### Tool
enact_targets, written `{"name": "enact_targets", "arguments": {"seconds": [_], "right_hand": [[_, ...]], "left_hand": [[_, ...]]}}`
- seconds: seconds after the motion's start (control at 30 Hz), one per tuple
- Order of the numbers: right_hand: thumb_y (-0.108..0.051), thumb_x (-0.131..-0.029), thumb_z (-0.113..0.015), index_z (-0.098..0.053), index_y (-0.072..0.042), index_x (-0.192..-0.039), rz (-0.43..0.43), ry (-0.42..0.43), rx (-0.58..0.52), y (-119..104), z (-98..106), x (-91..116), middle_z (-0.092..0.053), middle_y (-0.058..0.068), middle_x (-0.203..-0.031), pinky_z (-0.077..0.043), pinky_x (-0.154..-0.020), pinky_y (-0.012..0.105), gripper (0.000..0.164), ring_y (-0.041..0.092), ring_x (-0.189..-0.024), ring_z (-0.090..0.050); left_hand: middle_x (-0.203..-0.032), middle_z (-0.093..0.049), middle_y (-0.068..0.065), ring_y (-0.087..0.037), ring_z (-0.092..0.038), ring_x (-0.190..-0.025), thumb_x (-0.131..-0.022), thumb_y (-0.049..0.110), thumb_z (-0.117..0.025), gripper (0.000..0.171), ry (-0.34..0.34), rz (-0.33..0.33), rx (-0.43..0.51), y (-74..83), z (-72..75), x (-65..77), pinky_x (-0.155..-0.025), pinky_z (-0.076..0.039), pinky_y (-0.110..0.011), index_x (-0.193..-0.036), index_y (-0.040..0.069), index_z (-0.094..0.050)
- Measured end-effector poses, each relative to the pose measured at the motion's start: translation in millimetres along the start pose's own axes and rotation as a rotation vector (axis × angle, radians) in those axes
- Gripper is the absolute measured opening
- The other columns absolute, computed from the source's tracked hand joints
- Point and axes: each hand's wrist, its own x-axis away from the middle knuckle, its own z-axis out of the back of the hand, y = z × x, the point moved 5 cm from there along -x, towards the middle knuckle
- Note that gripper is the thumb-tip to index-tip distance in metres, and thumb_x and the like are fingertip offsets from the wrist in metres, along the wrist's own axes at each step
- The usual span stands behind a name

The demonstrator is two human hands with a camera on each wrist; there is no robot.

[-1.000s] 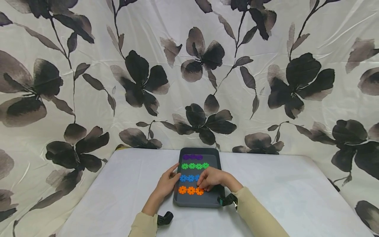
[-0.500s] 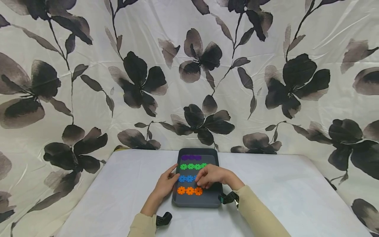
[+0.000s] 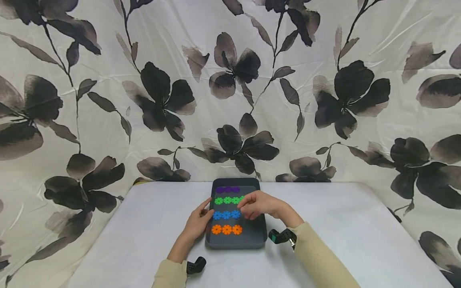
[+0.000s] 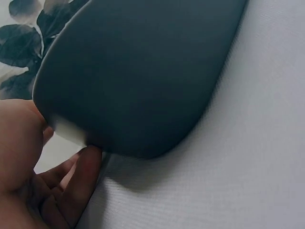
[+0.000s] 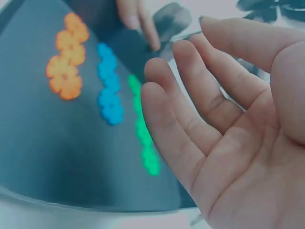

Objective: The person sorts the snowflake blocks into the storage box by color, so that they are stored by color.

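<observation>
A dark grey tray (image 3: 248, 241) in the head view bears rows of flower-shaped plastic discs. Three orange discs (image 3: 226, 229) lie nearest, then three blue discs (image 3: 226, 215), several green discs (image 3: 227, 200) and three purple discs (image 3: 227, 189) at the far end. My left hand (image 3: 196, 224) grips the tray's left side, thumb at the rim; its fingers (image 4: 86, 179) meet the outer wall in the left wrist view. Over the tray's right half hovers my right hand (image 3: 263, 205), covering the green row's right end. Its loosely bent fingers (image 5: 164, 124) hold nothing in the right wrist view.
The tray stands on a white-covered table (image 3: 320, 224). Behind it hangs a white curtain (image 3: 284, 24) with dark flowers. A black wrist device (image 3: 282, 237) sits at the right sleeve, and another black device (image 3: 196, 265) at the left.
My right hand has lifted away from the blue row, up and slightly right, and the third blue disc now shows whole. The left hand keeps its place at the tray. The view has shifted slightly.
</observation>
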Motion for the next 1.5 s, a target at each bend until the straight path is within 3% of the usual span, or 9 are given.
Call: {"name": "enact_targets", "arguments": {"seconds": [0.23, 0.33, 0.47, 0.6, 0.83, 1.0, 1.17, 1.3, 1.5], "right_hand": [[-0.015, -0.095, -0.063, -0.067, -0.001, -0.109, 0.060, 0.034, 0.030, -33, 6, 13, -0.066, 0.023, -0.098, -0.052, -0.081, 0.045, 0.021, 0.039, -0.089, -0.064], [-0.015, -0.096, -0.062, -0.067, -0.002, -0.111, 0.103, 0.107, 0.117, -51, 15, 22, -0.067, 0.015, -0.099, -0.052, -0.083, 0.042, 0.021, 0.033, -0.090, -0.064], [-0.016, -0.096, -0.062, -0.068, -0.006, -0.115, 0.142, 0.241, 0.287, -68, 24, 35, -0.067, 0.005, -0.107, -0.050, -0.085, 0.039, 0.022, 0.022, -0.097, -0.063], [-0.016, -0.095, -0.063, -0.065, -0.007, -0.122, 0.180, 0.313, 0.426, -71, 24, 47, -0.064, 0.006, -0.119, -0.046, -0.092, 0.042, 0.029, 0.025, -0.112, -0.058], [-0.016, -0.093, -0.066, -0.056, -0.005, -0.134, 0.223, 0.426, 0.690, -69, 22, 70, -0.054, 0.011, -0.135, -0.039, -0.099, 0.050, 0.044, 0.032, -0.126, -0.048], [-0.015, -0.092, -0.066, -0.054, -0.003, -0.135, 0.183, 0.528, 0.803, -67, 40, 102, -0.054, 0.015, -0.134, -0.041, -0.096, 0.051, 0.046, 0.035, -0.123, -0.050], [-0.013, -0.088, -0.070, -0.058, 0.000, -0.130, 0.139, 0.666, 0.953, -53, 61, 141, -0.056, 0.019, -0.130, -0.046, -0.088, 0.053, 0.046, 0.039, -0.116, -0.055], [-0.011, -0.086, -0.072, -0.057, 0.002, -0.130, 0.095, 0.709, 1.041, -37, 74, 163, -0.054, 0.024, -0.130, -0.045, -0.087, 0.057, 0.049, 0.045, -0.118, -0.051], [-0.009, -0.083, -0.073, -0.052, 0.005, -0.133, 0.038, 0.716, 1.136, -16, 91, 186, -0.048, 0.032, -0.133, -0.037, -0.093, 0.063, 0.056, 0.054, -0.123, -0.041]], "left_hand": [[-0.122, -0.058, -0.013, -0.029, -0.051, -0.109, -0.099, 0.029, -0.057, 0.050, 0.005, 0.026, 0.010, -8.8, 4.8, 6.7, -0.097, -0.037, -0.055, -0.147, 0.027, -0.045], [-0.123, -0.058, -0.013, -0.028, -0.052, -0.109, -0.100, 0.030, -0.055, 0.049, -0.006, 0.020, 0.011, -8.1, 5.0, 8.6, -0.096, -0.037, -0.055, -0.148, 0.027, -0.044], [-0.128, -0.053, -0.017, -0.029, -0.053, -0.108, -0.102, 0.028, -0.050, 0.052, -0.061, -0.030, -0.017, 4.0, 10.3, 10.9, -0.091, -0.042, -0.052, -0.152, 0.022, -0.036], [-0.135, -0.044, -0.022, -0.033, -0.053, -0.109, -0.102, 0.027, -0.051, 0.059, -0.097, -0.106, -0.086, 31.7, 22.9, 19.0, -0.082, -0.048, -0.049, -0.155, 0.019, -0.025], [-0.138, -0.043, -0.020, -0.038, -0.047, -0.122, -0.099, 0.030, -0.058, 0.060, -0.083, -0.299, -0.381, 93.5, 62.3, 45.6, -0.096, -0.038, -0.058, -0.152, 0.017, -0.034], [-0.137, -0.047, -0.018, -0.037, -0.049, -0.121, -0.098, 0.030, -0.060, 0.054, -0.083, -0.365, -0.636, 119.0, 92.5, 61.4, -0.094, -0.041, -0.057, -0.147, 0.016, -0.044], [-0.130, -0.053, -0.020, -0.040, -0.054, -0.113, -0.095, 0.029, -0.063, 0.052, -0.027, -0.430, -0.858, 120.8, 126.6, 72.0, -0.086, -0.044, -0.058, -0.142, 0.012, -0.051], [-0.128, -0.053, -0.026, -0.046, -0.052, -0.113, -0.091, 0.028, -0.068, 0.055, 0.044, -0.443, -0.973, 112.0, 157.8, 75.4, -0.085, -0.042, -0.063, -0.140, 0.009, -0.052], [-0.132, -0.046, -0.034, -0.060, -0.038, -0.120, -0.091, 0.050, -0.061, 0.067, 0.151, -0.377, -1.072, 94.8, 201.7, 79.5, -0.093, -0.027, -0.071, -0.144, 0.010, -0.046]]}}
